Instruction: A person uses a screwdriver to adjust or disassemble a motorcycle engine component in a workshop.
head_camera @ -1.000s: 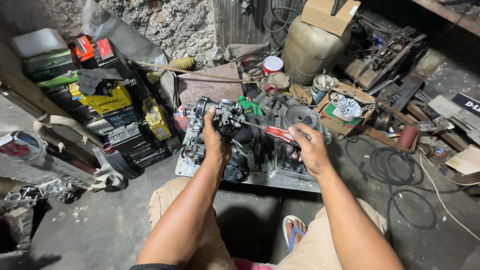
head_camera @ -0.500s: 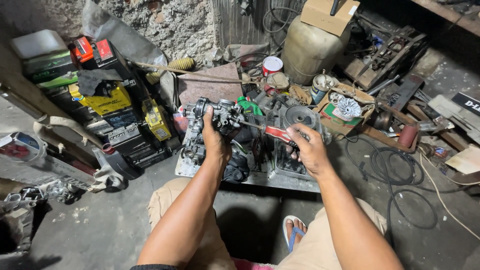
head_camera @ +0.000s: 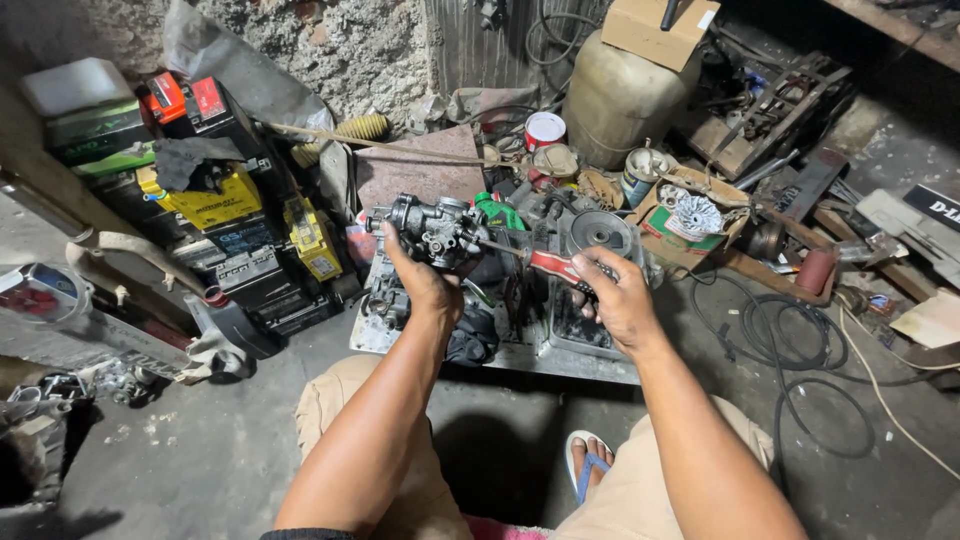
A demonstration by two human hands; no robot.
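My left hand (head_camera: pixel 425 283) grips a grey metal carburetor (head_camera: pixel 433 228) and holds it up over a low metal tray (head_camera: pixel 560 362) of engine parts. My right hand (head_camera: pixel 615 298) is closed on the red handle of a screwdriver (head_camera: pixel 550 263). Its shaft runs left and its tip meets the carburetor's right side. Both forearms reach forward from my knees. A round grey pulley (head_camera: pixel 598 234) lies just beyond my right hand.
Stacked batteries (head_camera: pixel 215 205) and boxes stand at the left against a rough wall. A large plastic jug (head_camera: pixel 620 95), cans and a cardboard box (head_camera: pixel 690 220) sit behind the tray. Black cables (head_camera: pixel 800 350) coil on the floor at right. My sandalled foot (head_camera: pixel 590 462) rests below.
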